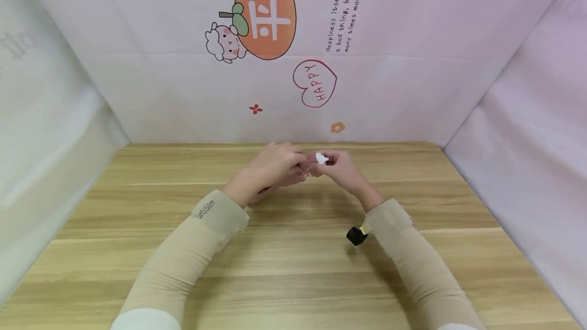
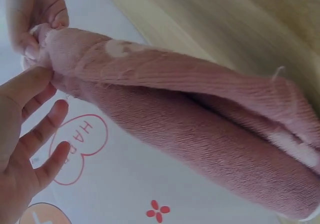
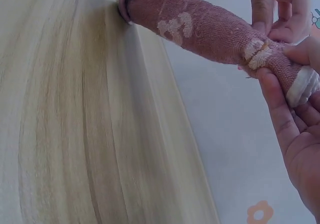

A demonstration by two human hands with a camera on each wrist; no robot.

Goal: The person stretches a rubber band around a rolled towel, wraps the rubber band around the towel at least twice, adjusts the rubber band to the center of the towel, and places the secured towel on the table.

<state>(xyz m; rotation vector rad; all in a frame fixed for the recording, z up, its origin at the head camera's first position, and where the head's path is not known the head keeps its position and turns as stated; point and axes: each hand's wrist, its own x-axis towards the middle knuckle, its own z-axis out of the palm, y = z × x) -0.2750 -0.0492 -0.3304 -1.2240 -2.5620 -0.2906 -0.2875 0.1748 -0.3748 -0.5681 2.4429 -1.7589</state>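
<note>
A rolled pink towel (image 3: 200, 29) with white patches and a white end is held up over the back of the table, slanting in both wrist views. Near its narrowed end a thin yellowish-brown band (image 3: 263, 47) shows, perhaps a rubber band. My right hand (image 1: 341, 169) grips that end between thumb and fingers, with the white tip (image 1: 321, 158) sticking out. Close beside it, my left hand (image 1: 277, 162) pinches the towel by the narrowed part. In the left wrist view its other fingers (image 2: 52, 159) are spread apart from the cloth. The fingertips' exact contact is partly hidden.
The wood-grain table (image 1: 293, 279) ends at a white printed backdrop (image 1: 160, 90), with white cloth sides left and right. A small black object (image 1: 356, 236) with a yellow part shows beside the right sleeve (image 1: 390, 220).
</note>
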